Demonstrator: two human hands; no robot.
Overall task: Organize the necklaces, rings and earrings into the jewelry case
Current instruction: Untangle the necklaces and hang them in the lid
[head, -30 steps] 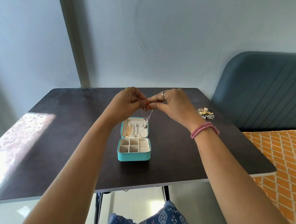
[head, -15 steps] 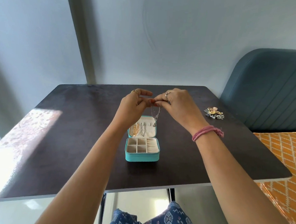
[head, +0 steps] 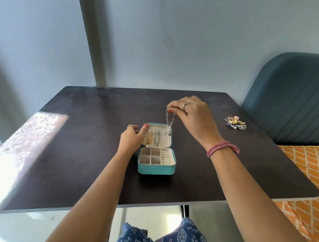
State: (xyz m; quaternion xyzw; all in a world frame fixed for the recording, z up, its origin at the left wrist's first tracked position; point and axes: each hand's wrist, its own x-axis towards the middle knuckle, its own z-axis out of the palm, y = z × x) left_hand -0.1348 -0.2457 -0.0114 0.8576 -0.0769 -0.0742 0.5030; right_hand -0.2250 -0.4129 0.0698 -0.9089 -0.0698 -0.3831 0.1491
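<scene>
Silver necklace (head: 169, 119) now dangling from the right hand (head: 190, 115) alone, pinched at the fingertips just above the lid of the open teal case (head: 155, 169). Left hand (head: 132, 138) dropped away from the chain, fingers loosely steadying the lid's left edge. Ready for hanging beside the gold and silver pieces already inside. More jewelry (head: 235, 122) waiting on the table (head: 77, 162), far right.

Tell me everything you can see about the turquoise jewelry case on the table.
The jewelry case is small, turquoise outside, cream-lined, and stands open on the dark table. Its upright lid holds a gold necklace and a silver one. The base has four square compartments and ring rolls, all empty. The left hand touches the lid's left edge.
</scene>
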